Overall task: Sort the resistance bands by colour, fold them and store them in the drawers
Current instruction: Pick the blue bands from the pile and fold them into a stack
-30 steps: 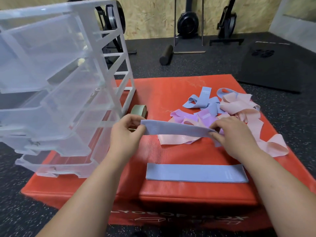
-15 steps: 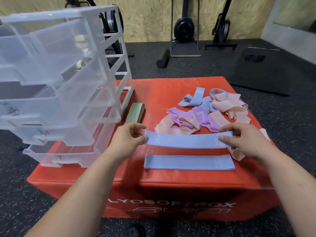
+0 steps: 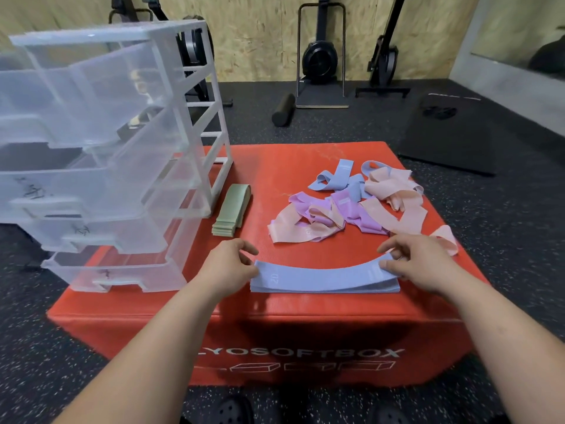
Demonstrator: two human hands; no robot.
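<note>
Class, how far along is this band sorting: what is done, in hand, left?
Done: green bands stacked beside the drawer unit. In hand: left hand and right hand lay a blue band on a lower blue band. Left: the mixed pile of pink, purple and blue bands, then storing.

A pale chipboard wall (image 3: 260,35) backs the room, with black exercise machines (image 3: 319,56) standing against it. The speckled black rubber floor (image 3: 504,240) carries a black cylindrical foam roller (image 3: 283,110), a flat black mat (image 3: 449,139) and a red padded vinyl box (image 3: 305,338).
</note>
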